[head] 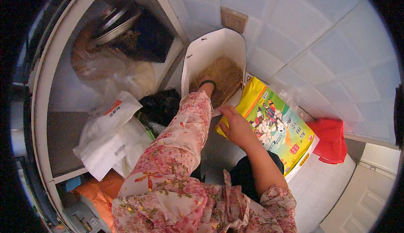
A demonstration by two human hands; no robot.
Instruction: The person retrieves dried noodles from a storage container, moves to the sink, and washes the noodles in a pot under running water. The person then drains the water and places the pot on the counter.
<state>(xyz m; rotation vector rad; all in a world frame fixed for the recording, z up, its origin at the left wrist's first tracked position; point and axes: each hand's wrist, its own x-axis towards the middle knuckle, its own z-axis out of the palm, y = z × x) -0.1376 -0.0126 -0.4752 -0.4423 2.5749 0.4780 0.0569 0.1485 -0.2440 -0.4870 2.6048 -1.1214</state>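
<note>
A tall white paper bag (194, 54) stands with its mouth wide against the tiled wall. Loose brown fibrous material (225, 65) fills its lower part. My left hand (205, 81) reaches down into the bag, a dark band at the wrist; the fingers are mostly hidden in the brown stuff. My right hand (235, 124) hovers by the bag's near rim, fingertips close to the edge and thumb apart; whether it touches the rim is unclear. Just beyond it lies a yellow and green printed package (274, 122) that bears writing and cartoon figures.
At the left, a cabinet frame (44, 100) encloses a pot lid (118, 28), clear plastic bags (123, 72) and white packaging (104, 138). Lower down sits an orange bag (102, 188). A red bag (331, 141) lies at the right. A wall socket (234, 19) is above.
</note>
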